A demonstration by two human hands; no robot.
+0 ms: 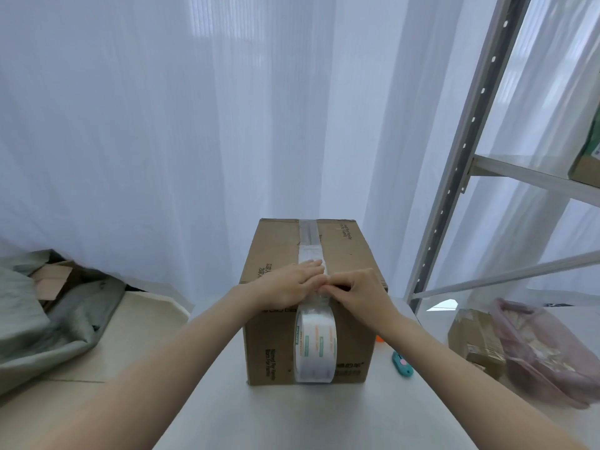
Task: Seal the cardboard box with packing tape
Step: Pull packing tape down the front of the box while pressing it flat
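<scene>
Cardboard box at table centre, clear tape strip laid along its top seam toward 12 o'clock. Left hand lies flat, pinning the strip against lifting. Right hand pinches the tape at the near edge, apparently to tear it. Tape roll hangs at 6 o'clock; teal box cutter at 4 o'clock.

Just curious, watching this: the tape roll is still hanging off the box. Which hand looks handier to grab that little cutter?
The right hand: the teal cutter lies on the table on its side of the cardboard box, while the left hand presses the tape strip flat.
</scene>
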